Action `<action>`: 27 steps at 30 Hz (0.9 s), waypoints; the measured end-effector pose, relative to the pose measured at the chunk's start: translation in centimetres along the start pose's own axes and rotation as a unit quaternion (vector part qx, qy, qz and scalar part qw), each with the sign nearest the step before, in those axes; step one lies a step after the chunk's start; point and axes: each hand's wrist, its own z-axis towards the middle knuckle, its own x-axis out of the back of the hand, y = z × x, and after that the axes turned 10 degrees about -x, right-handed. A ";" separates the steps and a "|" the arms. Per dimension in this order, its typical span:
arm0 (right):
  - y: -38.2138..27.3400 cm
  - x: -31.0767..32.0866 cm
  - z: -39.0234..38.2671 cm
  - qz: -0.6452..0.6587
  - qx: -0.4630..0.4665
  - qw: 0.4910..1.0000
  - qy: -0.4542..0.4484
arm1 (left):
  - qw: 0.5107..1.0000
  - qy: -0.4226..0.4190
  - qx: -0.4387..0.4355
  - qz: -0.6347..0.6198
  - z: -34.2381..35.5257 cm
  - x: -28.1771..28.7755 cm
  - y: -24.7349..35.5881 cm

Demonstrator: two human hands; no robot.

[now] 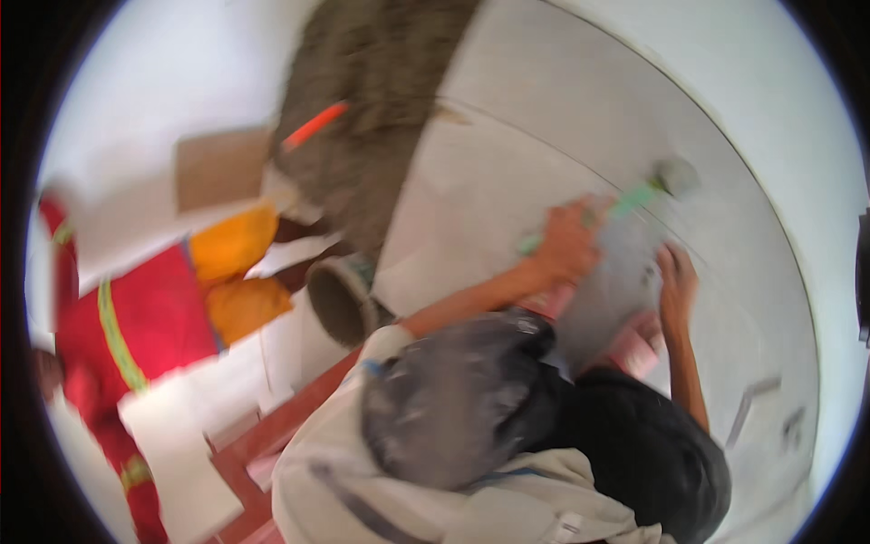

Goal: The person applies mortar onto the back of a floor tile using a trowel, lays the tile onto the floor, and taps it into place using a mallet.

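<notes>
Gripping the green-handled mallet [637, 199], L hand [571, 243] is closed on the handle, forearm slanting away from bucket [343, 304]. Mallet is R of bucket, head over floor tiles [489, 181]; contact unclear. R hand [677, 283], farther R of bucket, is open, fingers bent, approx. vert. forearm. Mallet mkgs. too blurred to read. Co-worker [159, 313]: L of bucket.

Tiles [494, 172] ahead allow passage; bucket [344, 301] blocks left.
</notes>
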 end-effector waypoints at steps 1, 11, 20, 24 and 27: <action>-2.5 -2.0 0.0 0.054 -0.073 0.996 -0.027 | 0.997 -0.017 0.042 -0.061 -1.0 0.7 -1.4; -2.1 -1.3 0.3 0.373 -0.125 0.916 -0.078 | 0.981 -0.020 -0.126 -0.144 -0.4 0.9 1.5; -3.7 16.1 -4.3 0.162 -0.003 0.949 0.271 | 0.937 -0.173 -0.274 0.134 -4.7 -3.3 1.9; -3.6 16.8 -6.3 0.165 -0.023 0.937 0.307 | 0.931 -0.222 -0.268 0.110 -4.9 -4.4 3.4; -3.5 15.9 -6.5 0.158 -0.033 0.937 0.311 | 0.935 -0.204 -0.281 0.067 -4.1 -6.4 4.2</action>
